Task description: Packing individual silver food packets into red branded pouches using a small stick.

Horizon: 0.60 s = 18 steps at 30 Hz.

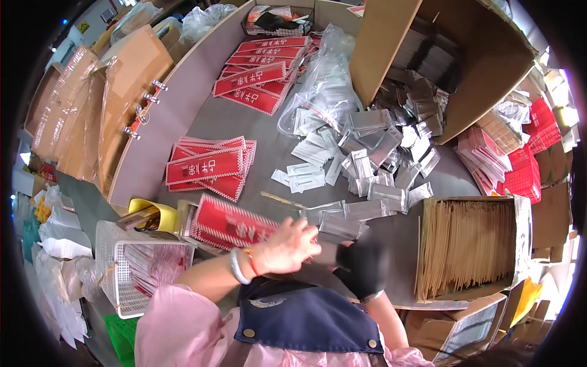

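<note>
My bare left hand (288,246), with bracelets at the wrist, is beside the right end of a stack of red printed paper sleeves (223,225). Its fingers are curled together; what they hold, if anything, is hard to make out. My right hand (365,266), in a black glove, is smeared by motion just to the right, its fingers unclear. Between the two hands lies a blurred greyish-brown flat shape (324,253). Ahead of them are clear flat packets (343,223) and a thin stick-like item (282,199) on the grey table (263,156).
A box of wooden skewers (468,244) stands right. Silvery packets (385,159) spill from a tipped cardboard box (489,73). More red sleeves (208,165) lie left and at the back (263,76), beside a clear plastic bag (327,79). A white basket (110,269) stands lower left.
</note>
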Tool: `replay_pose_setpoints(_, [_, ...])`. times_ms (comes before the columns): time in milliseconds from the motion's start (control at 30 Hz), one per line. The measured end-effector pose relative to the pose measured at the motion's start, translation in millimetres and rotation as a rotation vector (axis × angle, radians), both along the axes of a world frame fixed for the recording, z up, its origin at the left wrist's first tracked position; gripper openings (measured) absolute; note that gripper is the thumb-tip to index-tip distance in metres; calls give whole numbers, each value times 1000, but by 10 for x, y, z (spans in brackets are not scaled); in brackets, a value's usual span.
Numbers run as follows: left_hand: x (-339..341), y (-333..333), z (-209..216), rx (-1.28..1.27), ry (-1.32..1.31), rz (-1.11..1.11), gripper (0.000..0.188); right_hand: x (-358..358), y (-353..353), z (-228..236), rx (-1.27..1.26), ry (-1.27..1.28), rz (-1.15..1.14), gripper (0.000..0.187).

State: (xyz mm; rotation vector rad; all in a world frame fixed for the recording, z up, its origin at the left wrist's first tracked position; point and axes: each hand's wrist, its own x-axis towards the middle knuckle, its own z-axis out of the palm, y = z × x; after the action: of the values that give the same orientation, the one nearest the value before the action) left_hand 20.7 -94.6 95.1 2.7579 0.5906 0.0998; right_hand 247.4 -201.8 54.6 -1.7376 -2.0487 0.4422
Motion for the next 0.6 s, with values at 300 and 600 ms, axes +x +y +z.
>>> replay_pose_setpoints(300, [-305, -88, -587, -28, -297, 669, 78, 161, -114, 95, -30, -58, -177, 56])
replay_pose_setpoints(600, [-470, -369, -874, -135, -164, 846, 98, 52, -85, 115, -44, -114, -47, 61])
